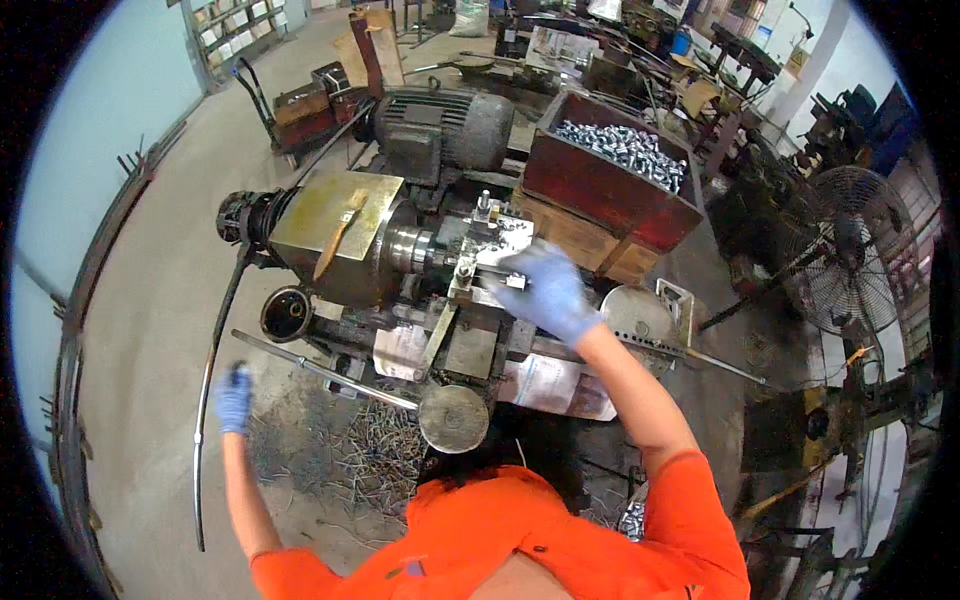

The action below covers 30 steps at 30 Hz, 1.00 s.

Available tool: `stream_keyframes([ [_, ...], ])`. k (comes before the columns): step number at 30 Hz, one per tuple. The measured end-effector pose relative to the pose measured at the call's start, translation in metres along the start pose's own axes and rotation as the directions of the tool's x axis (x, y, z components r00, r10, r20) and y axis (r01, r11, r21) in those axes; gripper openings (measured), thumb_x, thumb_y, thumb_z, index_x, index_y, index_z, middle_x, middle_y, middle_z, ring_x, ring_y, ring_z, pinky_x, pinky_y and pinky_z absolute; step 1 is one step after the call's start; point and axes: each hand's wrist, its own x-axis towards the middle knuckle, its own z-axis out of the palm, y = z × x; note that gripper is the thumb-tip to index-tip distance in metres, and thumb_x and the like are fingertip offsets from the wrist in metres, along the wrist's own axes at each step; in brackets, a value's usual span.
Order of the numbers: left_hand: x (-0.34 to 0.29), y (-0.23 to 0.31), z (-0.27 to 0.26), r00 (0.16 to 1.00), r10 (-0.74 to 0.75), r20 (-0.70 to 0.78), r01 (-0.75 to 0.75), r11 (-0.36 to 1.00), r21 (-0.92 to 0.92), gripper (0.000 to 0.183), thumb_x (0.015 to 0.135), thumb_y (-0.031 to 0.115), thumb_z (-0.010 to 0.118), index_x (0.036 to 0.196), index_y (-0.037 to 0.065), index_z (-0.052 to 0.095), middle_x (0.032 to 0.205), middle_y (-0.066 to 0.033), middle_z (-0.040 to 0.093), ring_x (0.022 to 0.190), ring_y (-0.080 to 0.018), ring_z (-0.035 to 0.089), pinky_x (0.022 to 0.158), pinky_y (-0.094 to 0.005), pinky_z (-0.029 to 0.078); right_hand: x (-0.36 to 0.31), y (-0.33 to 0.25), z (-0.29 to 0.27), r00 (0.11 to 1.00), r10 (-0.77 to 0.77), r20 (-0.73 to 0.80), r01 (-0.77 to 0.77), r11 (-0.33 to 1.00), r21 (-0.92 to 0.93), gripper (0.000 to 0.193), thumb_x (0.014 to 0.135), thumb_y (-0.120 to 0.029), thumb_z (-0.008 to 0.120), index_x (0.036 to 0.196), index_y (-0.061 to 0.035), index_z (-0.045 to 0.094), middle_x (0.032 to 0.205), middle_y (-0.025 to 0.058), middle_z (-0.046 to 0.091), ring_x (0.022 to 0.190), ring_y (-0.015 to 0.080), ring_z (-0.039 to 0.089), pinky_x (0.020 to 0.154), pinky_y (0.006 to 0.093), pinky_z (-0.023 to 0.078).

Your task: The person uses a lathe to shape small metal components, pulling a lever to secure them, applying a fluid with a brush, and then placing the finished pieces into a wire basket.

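Note:
My right hand [551, 291], in a pale blue glove, reaches over the lathe's tool post [505, 240]. Its fingers and thumb bend together by the bright metal blocks there, and whatever lies between them is hidden. Just left of these blocks is the round steel chuck [408, 250]. My left hand [233, 402], gloved too, hangs out to the left beside a long metal lever bar [300, 362]. Its fingers are curled, with a dark patch at their tips; I cannot make out what this is. A brush [340, 235] with a wooden handle rests on the yellowish headstock cover [305, 215].
Behind the tool post stands a dark red bin [600, 185] heaped with small shiny metal parts. A big motor [445, 125] sits at the back. Metal shavings [380, 445] litter the floor. A round pad [453, 418] is close to my body; a caged fan [850, 250] stands right.

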Motion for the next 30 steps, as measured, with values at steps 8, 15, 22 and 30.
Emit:
stream_keyframes([
  [8, -0.065, -0.092, -0.102, 0.902, -0.088, -0.422, 0.287, 0.853, 0.436, 0.050, 0.086, 0.053, 0.047, 0.090, 0.005, 0.062, 0.081, -0.0174, 0.064, 0.076, -0.0329, 0.062, 0.065, -0.0429, 0.046, 0.094, -0.060, 0.100, 0.783, 0.050, 0.620, 0.161, 0.947, -0.279, 0.052, 0.080, -0.052, 0.047, 0.086, -0.0045, 0.068, 0.085, 0.0167, 0.066, 0.086, 0.0315, 0.061, 0.083, 0.0448, 0.040],
  [15, -0.134, -0.002, -0.019, 0.879, -0.144, -0.454, 0.356, 0.833, 0.425, 0.047, 0.080, 0.054, 0.054, 0.081, 0.008, 0.061, 0.074, -0.0167, 0.063, 0.071, -0.0355, 0.061, 0.062, -0.0463, 0.045, 0.092, -0.052, 0.107, 0.817, 0.077, 0.571, 0.024, 0.986, -0.166, 0.050, 0.074, -0.050, 0.058, 0.092, -0.0040, 0.066, 0.091, 0.0160, 0.065, 0.088, 0.0335, 0.060, 0.082, 0.0434, 0.046],
  [22, -0.128, -0.003, -0.027, 0.918, -0.062, -0.391, 0.262, 0.836, 0.482, 0.042, 0.078, 0.045, 0.059, 0.096, 0.008, 0.061, 0.080, -0.0161, 0.063, 0.075, -0.0345, 0.062, 0.067, -0.0459, 0.047, 0.093, -0.059, 0.104, 0.794, 0.101, 0.600, 0.041, 0.975, -0.218, 0.052, 0.076, -0.053, 0.053, 0.094, -0.0057, 0.066, 0.092, 0.0167, 0.065, 0.090, 0.0322, 0.061, 0.087, 0.0412, 0.043],
  [30, -0.097, 0.048, -0.028, 0.820, 0.377, -0.431, -0.150, 0.868, 0.473, 0.048, 0.082, 0.036, 0.060, 0.118, 0.005, 0.054, 0.098, -0.0184, 0.062, 0.080, -0.0318, 0.061, 0.072, -0.0437, 0.047, 0.088, -0.059, 0.027, 0.910, 0.043, 0.412, 0.092, 0.949, -0.302, 0.052, 0.082, -0.053, 0.047, 0.077, -0.0065, 0.070, 0.073, 0.0151, 0.065, 0.076, 0.0304, 0.062, 0.075, 0.0379, 0.047],
])
